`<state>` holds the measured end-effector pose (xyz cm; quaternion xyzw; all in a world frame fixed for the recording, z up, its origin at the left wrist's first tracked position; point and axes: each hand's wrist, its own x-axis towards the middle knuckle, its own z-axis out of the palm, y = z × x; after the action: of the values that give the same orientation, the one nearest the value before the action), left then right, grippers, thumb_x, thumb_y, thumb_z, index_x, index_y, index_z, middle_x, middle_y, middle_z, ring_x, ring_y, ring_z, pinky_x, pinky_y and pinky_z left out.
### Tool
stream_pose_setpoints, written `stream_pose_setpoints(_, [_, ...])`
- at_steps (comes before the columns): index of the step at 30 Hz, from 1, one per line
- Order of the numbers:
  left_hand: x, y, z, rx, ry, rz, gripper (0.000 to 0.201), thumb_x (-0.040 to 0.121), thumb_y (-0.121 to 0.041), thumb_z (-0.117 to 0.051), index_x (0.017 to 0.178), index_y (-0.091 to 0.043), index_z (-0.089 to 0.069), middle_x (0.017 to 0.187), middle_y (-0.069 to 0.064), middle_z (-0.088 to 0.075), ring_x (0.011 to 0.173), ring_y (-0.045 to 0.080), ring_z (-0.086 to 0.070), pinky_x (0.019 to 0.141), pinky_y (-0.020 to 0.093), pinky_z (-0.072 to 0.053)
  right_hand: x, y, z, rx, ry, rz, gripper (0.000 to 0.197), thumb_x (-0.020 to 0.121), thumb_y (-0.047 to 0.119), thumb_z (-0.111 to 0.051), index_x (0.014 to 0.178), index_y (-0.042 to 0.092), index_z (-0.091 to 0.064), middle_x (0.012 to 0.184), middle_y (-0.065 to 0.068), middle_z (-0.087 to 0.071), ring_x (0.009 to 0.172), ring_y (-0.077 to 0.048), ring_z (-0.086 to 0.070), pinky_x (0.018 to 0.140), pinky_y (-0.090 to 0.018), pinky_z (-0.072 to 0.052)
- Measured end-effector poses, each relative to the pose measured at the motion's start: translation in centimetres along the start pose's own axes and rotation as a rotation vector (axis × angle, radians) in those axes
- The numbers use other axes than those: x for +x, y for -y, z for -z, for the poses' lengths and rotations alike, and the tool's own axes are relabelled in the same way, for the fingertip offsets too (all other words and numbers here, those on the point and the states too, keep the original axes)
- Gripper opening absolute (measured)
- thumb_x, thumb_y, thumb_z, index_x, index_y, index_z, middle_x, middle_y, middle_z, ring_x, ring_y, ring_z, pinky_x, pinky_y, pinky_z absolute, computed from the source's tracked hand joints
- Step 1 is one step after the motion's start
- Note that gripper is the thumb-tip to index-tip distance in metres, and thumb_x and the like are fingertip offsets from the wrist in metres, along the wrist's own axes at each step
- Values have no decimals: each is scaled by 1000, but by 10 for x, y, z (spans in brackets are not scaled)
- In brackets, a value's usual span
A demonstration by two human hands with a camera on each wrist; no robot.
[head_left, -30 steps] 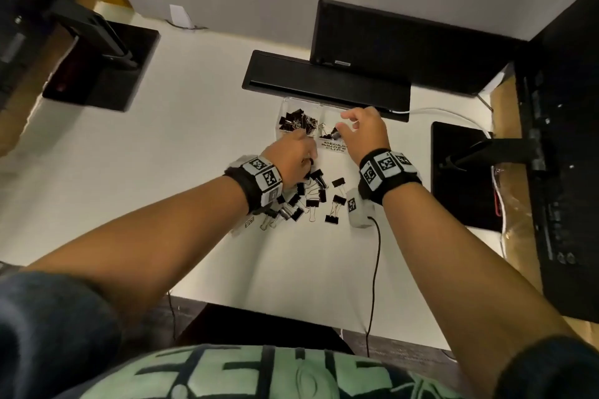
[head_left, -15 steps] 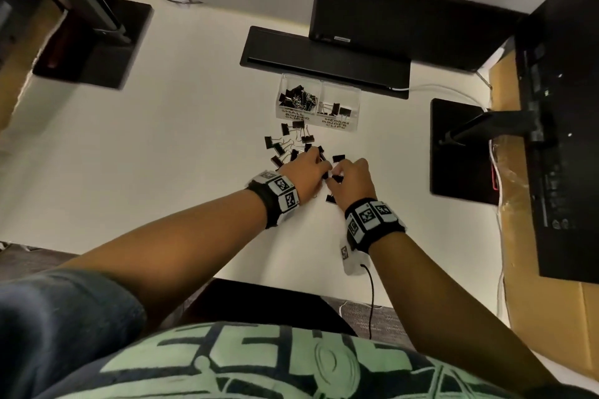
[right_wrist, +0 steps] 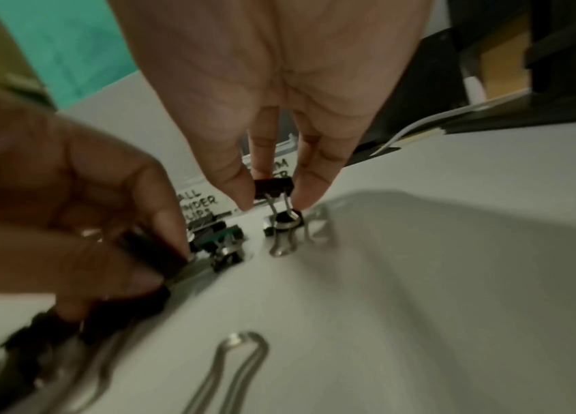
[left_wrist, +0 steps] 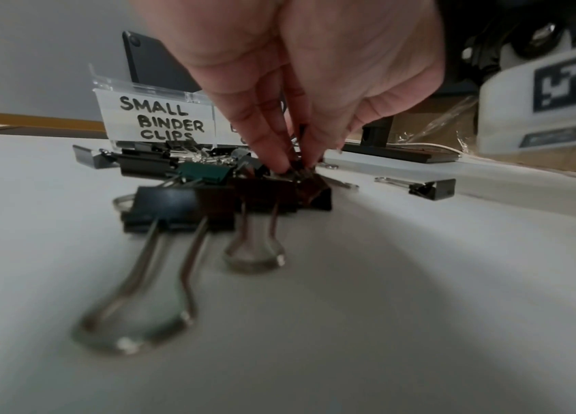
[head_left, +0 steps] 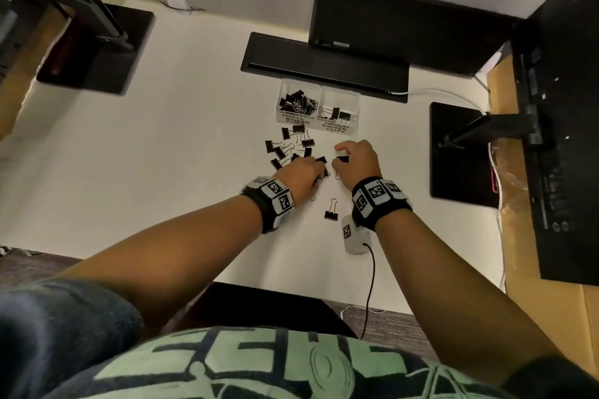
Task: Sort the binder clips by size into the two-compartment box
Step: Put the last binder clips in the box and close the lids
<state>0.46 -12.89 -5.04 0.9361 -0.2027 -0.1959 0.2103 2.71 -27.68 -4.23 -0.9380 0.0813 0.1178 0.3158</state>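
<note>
A clear two-compartment box [head_left: 355, 97] stands at the back of the desk. Its left half, labelled SMALL BINDER CLIPS [left_wrist: 159, 120], holds several small clips [head_left: 296, 102]. Its right half holds a few medium clips [head_left: 337, 113]. Loose black clips [head_left: 288, 147] lie in a pile in front of it. My left hand [head_left: 319, 172] reaches down into the near side of the pile and pinches a dark clip [left_wrist: 312, 190] that still touches the desk. My right hand [head_left: 338, 160] pinches a small black clip [right_wrist: 274, 188] between thumb and finger, just above the desk.
One clip [head_left: 331, 210] lies alone between my wrists. A white tagged device [head_left: 353, 233] with a black cable sits under my right wrist. A black bar [head_left: 324, 66] and monitor stand behind the box. Black stand bases [head_left: 460, 152] flank the desk.
My right hand came back from the box's right compartment to the pile and pinched a clip. My left hand stayed on the pile and closed on a clip.
</note>
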Motion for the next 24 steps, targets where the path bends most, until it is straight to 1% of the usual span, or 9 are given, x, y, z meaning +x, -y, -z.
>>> stream_pose_setpoints(3, [-1,2,5,-83,-48,33,20,87,-3,-49,103,-5,-61,106,15,-61,98,31,-59,83,40,-50,4,1,-14,-169,54,-3,28,87,15,-62,114,11,-63,124,-16,-47,112,-31,-52,93,-36,-48])
stream_pose_setpoints(6, [1,3,13,-112,-135,101,19,88,-8,-52,105,-7,-61,110,11,-60,101,26,-57,83,40,-52,4,1,-17,-221,50,-1,22,87,10,-59,109,8,-64,120,-16,-49,108,-32,-54,88,-37,-49])
stream_pose_setpoints(8, [5,3,17,-74,-139,114,16,88,-12,-54,102,-7,-59,109,10,-57,100,26,-55,80,38,-51,6,-1,-15,-194,61,10,20,86,10,-60,105,7,-65,117,-16,-52,104,-30,-56,86,-35,-49])
stream_pose_setpoints(12, [19,2,25,-17,-69,93,14,85,-7,-58,98,-2,-56,109,13,-52,94,29,-57,78,40,-51,13,-3,3,53,12,-59,15,81,10,-66,95,10,-71,100,-8,-67,89,-18,-60,81,-25,-48])
stream_pose_setpoints(14, [25,1,28,5,-23,75,17,84,-1,-56,101,0,-54,111,14,-50,91,30,-58,78,41,-52,18,5,19,210,-9,-103,13,79,11,-69,92,15,-72,95,-3,-68,88,-17,-62,86,-28,-50])
stream_pose_setpoints(16, [29,1,29,38,18,55,22,82,4,-56,103,-2,-52,113,13,-49,89,31,-59,76,41,-52,28,17,36,297,-15,-87,13,79,12,-70,90,18,-73,99,-3,-71,92,-20,-65,89,-32,-53])
stream_pose_setpoints(18, [34,2,29,68,56,35,32,80,8,-58,109,-4,-50,113,12,-48,89,32,-60,74,42,-54,42,32,49,279,-36,-26,14,79,13,-69,91,19,-73,96,-3,-72,89,-19,-66,87,-33,-54])
stream_pose_setpoints(21, [38,6,28,85,129,21,53,81,6,-59,129,-12,-46,117,11,-46,93,31,-61,79,43,-56,64,52,55,138,-58,61,15,83,13,-66,96,17,-72,97,-4,-68,87,-18,-62,80,-29,-52])
stream_pose_setpoints(24, [40,7,27,138,199,15,54,86,0,-57,136,-19,-46,120,11,-44,96,31,-60,85,42,-55,78,61,49,-1,-89,110,15,84,16,-66,99,17,-70,103,-6,-66,85,-16,-57,73,-25,-46])
